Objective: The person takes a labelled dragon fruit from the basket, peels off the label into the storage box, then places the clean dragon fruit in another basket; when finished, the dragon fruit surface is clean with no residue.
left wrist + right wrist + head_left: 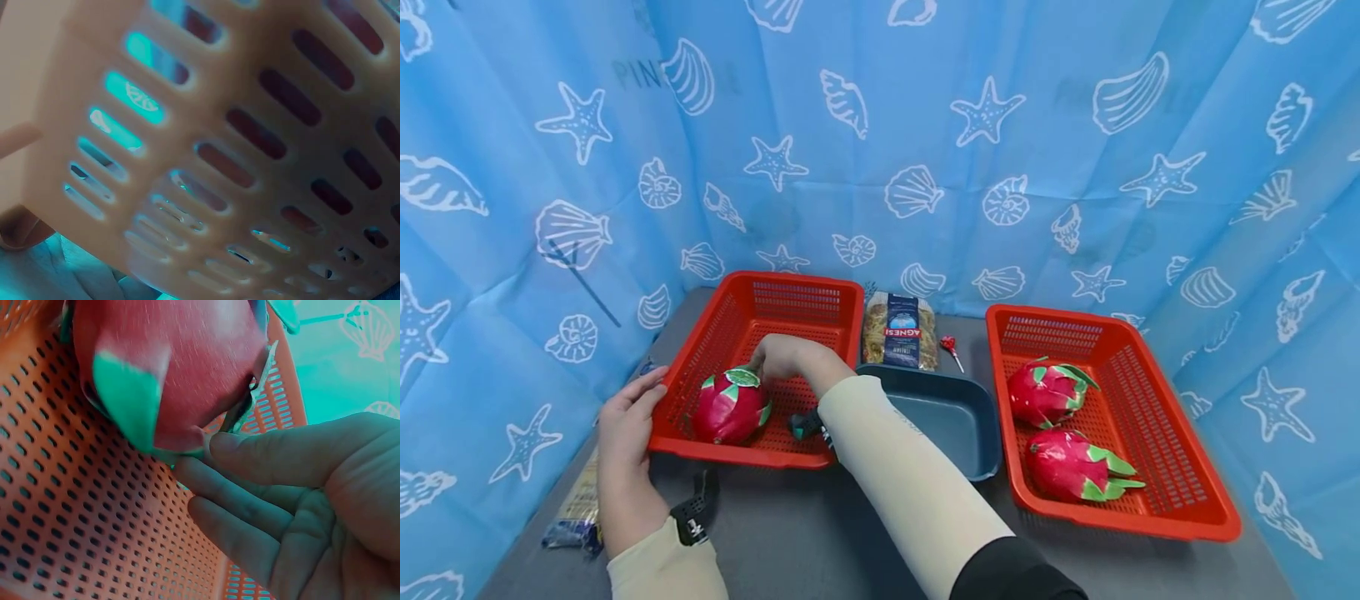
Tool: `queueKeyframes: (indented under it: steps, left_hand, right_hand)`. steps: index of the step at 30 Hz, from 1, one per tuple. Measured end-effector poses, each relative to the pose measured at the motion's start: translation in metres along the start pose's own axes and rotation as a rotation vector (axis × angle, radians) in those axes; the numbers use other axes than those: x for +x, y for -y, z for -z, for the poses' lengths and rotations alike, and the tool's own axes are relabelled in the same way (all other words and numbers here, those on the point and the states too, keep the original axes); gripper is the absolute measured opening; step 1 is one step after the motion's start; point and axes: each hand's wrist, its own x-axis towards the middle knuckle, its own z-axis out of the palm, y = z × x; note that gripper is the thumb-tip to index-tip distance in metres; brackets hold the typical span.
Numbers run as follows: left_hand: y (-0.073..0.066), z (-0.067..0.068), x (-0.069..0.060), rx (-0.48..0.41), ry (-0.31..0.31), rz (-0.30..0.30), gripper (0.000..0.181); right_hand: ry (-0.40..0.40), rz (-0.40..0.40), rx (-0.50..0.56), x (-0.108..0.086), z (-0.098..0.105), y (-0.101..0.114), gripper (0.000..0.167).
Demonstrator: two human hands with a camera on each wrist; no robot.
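Observation:
A red dragon fruit (727, 412) with green scales lies in the left red basket (842, 460). My right hand (790, 357) reaches into that basket and pinches a round green piece with a lime-slice pattern (742, 377) against the fruit's side. In the right wrist view, the thumb and forefinger of my right hand (269, 487) meet at a thin edge beside the dragon fruit (181, 362). My left hand (628, 425) touches the outside of the basket's left rim with its fingers extended. The left wrist view is mostly the slotted basket wall (206, 106).
A dark blue tray (943, 425) stands between the two baskets. Behind it are a pasta bag (901, 333) and a red lollipop (950, 344). The right red basket (1195, 521) holds two dragon fruits (1078, 467). A crinkled packet (576, 508) lies left of my left forearm.

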Motion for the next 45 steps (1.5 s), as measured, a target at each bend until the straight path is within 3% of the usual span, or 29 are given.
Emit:
queueKeyframes:
  steps: [3, 5, 11, 13, 16, 20, 25, 27, 32, 37, 40, 45]
  left_hand:
    - [0.0, 0.001, -0.001, -0.002, 0.004, 0.007, 0.048]
    - [0.001, 0.002, -0.001, -0.007, 0.006, 0.008, 0.048]
    - [0.002, 0.002, 0.002, -0.027, -0.008, 0.004, 0.047]
    - [0.003, 0.001, 0.003, -0.029, -0.011, 0.006, 0.047]
    - [0.003, 0.001, 0.003, -0.039, -0.014, 0.007, 0.046]
    - [0.002, 0.0, 0.002, -0.046, -0.014, 0.002, 0.046]
    - [0.001, 0.0, 0.002, -0.046, -0.01, -0.004, 0.046]
    - [0.001, 0.0, 0.002, -0.048, -0.008, -0.006, 0.046]
    - [0.0, 0.001, 0.002, -0.06, -0.007, -0.003, 0.047]
    - [0.0, 0.001, 0.003, -0.062, -0.005, 0.006, 0.048]
    - [0.0, 0.001, 0.003, -0.06, -0.008, 0.007, 0.047]
    - [0.001, 0.0, 0.003, -0.054, -0.02, 0.008, 0.045]
  right_hand:
    - [-0.002, -0.008, -0.044, -0.002, 0.002, -0.001, 0.021]
    - [0.015, -0.045, 0.031, -0.004, 0.003, -0.003, 0.017]
    - [0.109, -0.154, 0.37, -0.01, 0.004, -0.012, 0.051]
    - [0.117, -0.156, 0.348, -0.011, 0.004, -0.013, 0.047]
    - [0.077, -0.145, 0.177, -0.012, 0.003, -0.014, 0.029]
    - [0.004, -0.145, -0.045, -0.013, -0.001, -0.014, 0.022]
    - [-0.033, -0.111, -0.154, -0.009, -0.003, -0.017, 0.014]
    - [-0.039, -0.106, -0.169, -0.007, -0.004, -0.017, 0.009]
    - [-0.028, -0.101, -0.166, -0.003, -0.003, -0.018, 0.038]
    - [-0.04, -0.079, -0.204, -0.004, 0.005, -0.018, 0.047]
    - [-0.051, -0.04, -0.197, -0.011, 0.014, -0.016, 0.044]
    - [-0.125, 0.052, -0.133, -0.039, 0.035, -0.011, 0.023]
